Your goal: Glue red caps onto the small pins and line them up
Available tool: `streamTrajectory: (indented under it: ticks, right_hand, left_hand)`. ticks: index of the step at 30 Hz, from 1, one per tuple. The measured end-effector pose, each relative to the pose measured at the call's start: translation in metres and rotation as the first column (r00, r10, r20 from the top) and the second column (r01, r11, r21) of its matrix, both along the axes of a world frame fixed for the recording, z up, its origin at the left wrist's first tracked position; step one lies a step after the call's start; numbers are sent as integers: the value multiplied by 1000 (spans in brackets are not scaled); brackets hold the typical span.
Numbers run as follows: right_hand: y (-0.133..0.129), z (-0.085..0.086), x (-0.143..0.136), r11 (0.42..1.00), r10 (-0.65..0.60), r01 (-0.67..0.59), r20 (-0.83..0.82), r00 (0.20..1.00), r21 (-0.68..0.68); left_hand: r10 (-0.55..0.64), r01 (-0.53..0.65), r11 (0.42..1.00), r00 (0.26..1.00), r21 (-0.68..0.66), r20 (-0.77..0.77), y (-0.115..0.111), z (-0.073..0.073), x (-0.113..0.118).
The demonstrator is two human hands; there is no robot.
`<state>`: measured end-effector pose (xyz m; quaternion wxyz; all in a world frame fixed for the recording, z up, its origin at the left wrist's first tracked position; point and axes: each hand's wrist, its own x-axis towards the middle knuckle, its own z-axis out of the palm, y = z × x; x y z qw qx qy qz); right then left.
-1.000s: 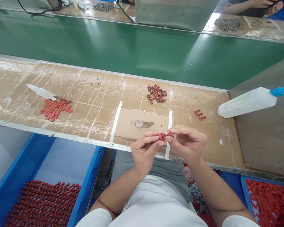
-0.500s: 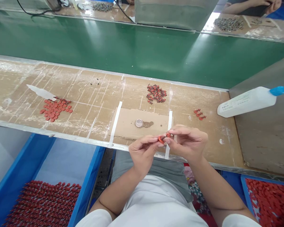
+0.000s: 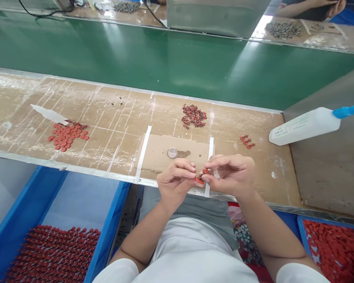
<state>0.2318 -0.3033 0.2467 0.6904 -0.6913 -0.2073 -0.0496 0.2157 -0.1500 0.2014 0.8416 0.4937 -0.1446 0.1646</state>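
My left hand (image 3: 174,181) pinches a red disc (image 3: 199,181) by its edge, over the front edge of the bench. Close against it, my right hand (image 3: 234,175) grips a small red-and-dark piece (image 3: 205,171) between thumb and fingers. The two parts meet or nearly meet; fingers partly cover them, so I cannot tell whether they are joined. Behind my hands lies a taped-down cardboard sheet (image 3: 153,157) with a small clear round dish (image 3: 172,152) and a wet brown stain beside it. A heap of small red-and-dark pieces (image 3: 194,116) sits farther back.
Red discs (image 3: 65,136) lie at the left beside a white strip (image 3: 48,114). Several disc-and-figure pieces (image 3: 247,142) stand at the right, near a white bottle with a blue nozzle (image 3: 306,126). Blue bins with red parts stand lower left (image 3: 111,216) and lower right (image 3: 301,232).
My hands have shifted slightly left, and the red disc sits a little lower and flatter. Both hands keep their pinch. The whole view has moved slightly.
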Motion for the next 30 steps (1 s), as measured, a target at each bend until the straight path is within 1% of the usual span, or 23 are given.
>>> streamTrajectory:
  ticks: [5, 8, 11, 15, 19, 22, 24, 26, 30]
  right_hand:
    - [1, 7, 0, 1000, 21, -21, -11, 1000, -14]
    - [1, 9, 0, 999, 41, -42, -35, 999, -24]
    - [-1, 10, 0, 997, 56, -59, -52, 997, -42]
    - [-5, 12, 0, 994, 65, -70, -64, 996, -82]
    - [-9, 14, -1, 986, 46, -59, -83, 995, -158]
    - [-11, 13, -1, 979, 49, -61, -62, 997, -195]
    - [-12, 12, -1, 979, 62, -70, -51, 997, -193]
    - [-12, 12, -1, 980, 76, -85, -56, 996, -179]
    - [-11, 12, -2, 980, 71, -88, -94, 993, -180]
  left_hand:
    - [-36, 35, 999, 999, 32, 37, 3, 1, -3]
    - [-56, 53, 998, 997, 44, 55, 4, 0, -5]
    - [-72, 67, 994, 996, 86, 60, 5, -1, -5]
    - [-92, 70, 979, 990, 193, 107, 9, -1, -3]
    - [-142, 76, 942, 972, 326, 186, 15, 2, 0]
    - [-186, 92, 916, 960, 389, 211, 18, 4, 2]
    - [-201, 95, 902, 956, 420, 215, 18, 4, 2]
    - [-208, 96, 894, 954, 438, 216, 18, 4, 2]
    - [-217, 110, 898, 953, 427, 211, 17, 3, 2]
